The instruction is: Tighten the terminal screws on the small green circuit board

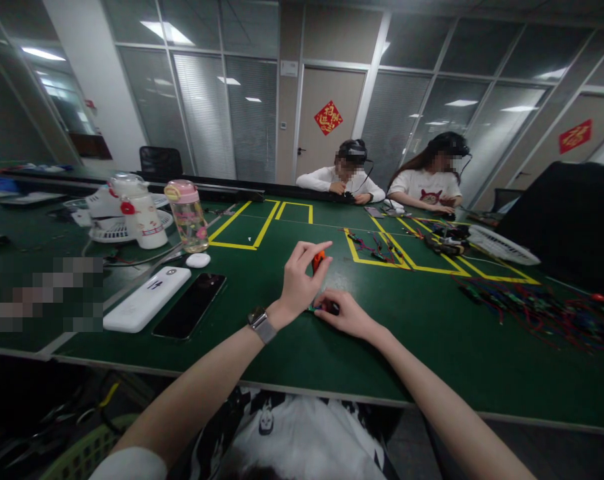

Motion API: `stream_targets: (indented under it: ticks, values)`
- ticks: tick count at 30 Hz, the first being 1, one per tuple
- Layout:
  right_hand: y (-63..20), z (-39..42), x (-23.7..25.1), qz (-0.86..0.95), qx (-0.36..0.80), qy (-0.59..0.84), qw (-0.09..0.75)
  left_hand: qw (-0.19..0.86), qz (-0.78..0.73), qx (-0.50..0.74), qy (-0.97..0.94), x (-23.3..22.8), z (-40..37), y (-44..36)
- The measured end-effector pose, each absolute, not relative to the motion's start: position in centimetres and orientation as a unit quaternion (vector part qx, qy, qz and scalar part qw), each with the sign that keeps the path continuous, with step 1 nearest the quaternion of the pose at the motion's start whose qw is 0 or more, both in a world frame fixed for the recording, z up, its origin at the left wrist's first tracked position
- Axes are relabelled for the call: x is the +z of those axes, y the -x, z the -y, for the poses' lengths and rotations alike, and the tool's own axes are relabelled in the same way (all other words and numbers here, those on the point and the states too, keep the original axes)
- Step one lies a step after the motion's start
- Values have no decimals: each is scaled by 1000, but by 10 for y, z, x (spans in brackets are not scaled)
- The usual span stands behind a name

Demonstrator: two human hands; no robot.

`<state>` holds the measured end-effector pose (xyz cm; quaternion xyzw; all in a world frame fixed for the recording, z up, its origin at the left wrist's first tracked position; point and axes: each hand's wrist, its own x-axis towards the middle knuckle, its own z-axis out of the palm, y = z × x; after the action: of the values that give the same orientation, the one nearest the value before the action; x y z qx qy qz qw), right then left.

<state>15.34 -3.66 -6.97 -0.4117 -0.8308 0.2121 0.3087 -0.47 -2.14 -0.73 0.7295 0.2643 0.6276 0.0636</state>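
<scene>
Wearer's hands (pixel 299 280): two. Wristwatch (pixel 260 322): one. Orange item (pixel 319 261): one. Co-workers (pixel 427 177): two. Black phone (pixel 191 307): one. White power bank (pixel 147 300): one. White oval case (pixel 198 260) near phone: one. Pink-lidded bottle (pixel 189 220): one. Red signs (pixel 329 118): two. Wires (pixel 547 313): too tangled to count.

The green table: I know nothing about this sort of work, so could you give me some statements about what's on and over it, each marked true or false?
1. An orange thing is in the left hand. True.
2. The right hand is touching the black phone. False: the phone lies to the left of both hands; the right hand is low over the table, by a small thing too unclear to name.
3. A watch is on the left wrist. True.
4. The pink-lidded bottle lies on its side. False: it stands upright.
5. A heap of wires lies toward the table's right end. True.
</scene>
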Motion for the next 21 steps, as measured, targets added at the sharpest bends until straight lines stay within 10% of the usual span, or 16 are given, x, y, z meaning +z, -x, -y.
stream_targets:
  ticks: [21]
  values:
    - [-153,38,-67,831,209,415,304,81,-270,598,-750,-4,24,6]
